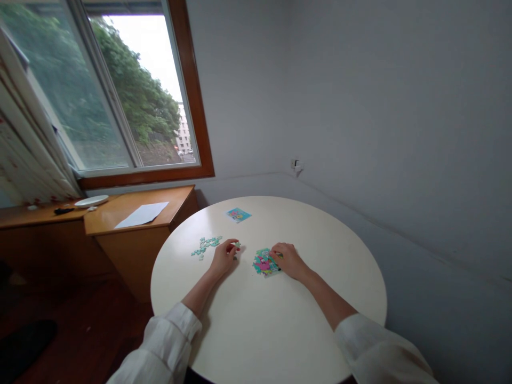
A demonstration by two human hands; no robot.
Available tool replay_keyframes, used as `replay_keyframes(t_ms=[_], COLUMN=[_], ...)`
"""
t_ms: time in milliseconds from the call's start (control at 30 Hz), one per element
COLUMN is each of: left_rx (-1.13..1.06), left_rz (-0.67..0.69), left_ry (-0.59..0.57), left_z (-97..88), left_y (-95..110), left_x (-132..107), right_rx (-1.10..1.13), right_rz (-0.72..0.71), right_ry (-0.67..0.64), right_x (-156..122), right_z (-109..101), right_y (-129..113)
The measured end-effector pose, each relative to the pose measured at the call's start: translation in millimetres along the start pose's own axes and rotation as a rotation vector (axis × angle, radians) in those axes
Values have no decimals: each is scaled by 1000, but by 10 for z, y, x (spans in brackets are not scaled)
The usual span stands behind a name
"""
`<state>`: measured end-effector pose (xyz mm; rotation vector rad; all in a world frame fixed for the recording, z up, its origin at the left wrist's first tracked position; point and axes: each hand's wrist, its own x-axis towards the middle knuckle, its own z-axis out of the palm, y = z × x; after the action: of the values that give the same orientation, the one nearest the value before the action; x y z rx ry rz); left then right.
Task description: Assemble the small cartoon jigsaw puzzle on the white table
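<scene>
My left hand [224, 255] pinches a small jigsaw piece [238, 245] between thumb and forefinger, just above the table. A partly joined jigsaw puzzle [264, 262], green with a pink figure, lies in front of me. My right hand [288, 259] rests on the puzzle's right side with its fingers bent down; whether it grips a piece is hidden. Several loose jigsaw pieces [206, 244], pale green, are scattered left of my left hand. Farther back lies a blue picture card [239, 215] with coloured figures.
The round white table [248, 330] carries all of these. To the left, a wooden desk [182, 205] holds a white paper sheet [143, 215] and a white plate [92, 201]. A wall with a socket [296, 164] stands behind; a window is at the upper left.
</scene>
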<state>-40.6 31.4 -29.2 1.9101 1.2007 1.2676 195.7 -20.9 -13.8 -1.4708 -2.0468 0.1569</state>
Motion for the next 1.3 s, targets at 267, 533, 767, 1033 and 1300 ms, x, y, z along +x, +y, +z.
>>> replay_keyframes(t_ms=[267,533,767,1033,1300], left_rx=[-5,-3,-10,-58,-124], left_rz=[-9,-18,-31,-51,-23], left_ry=[-8,-8,-4,-29,-177], left_z=[0,2,-6,101,513], left_y=[1,29,47,285,719], left_x=[-3,-14,-20,11,6], right_rx=[23,93,246,331,490], right_rz=[56,60,70,115,61], right_ry=[24,67,190,248,223], right_x=[-3,-7,6,8,13], right_z=[-21,-24,-27,-11,-69], right_y=[26,39,55,21,-130])
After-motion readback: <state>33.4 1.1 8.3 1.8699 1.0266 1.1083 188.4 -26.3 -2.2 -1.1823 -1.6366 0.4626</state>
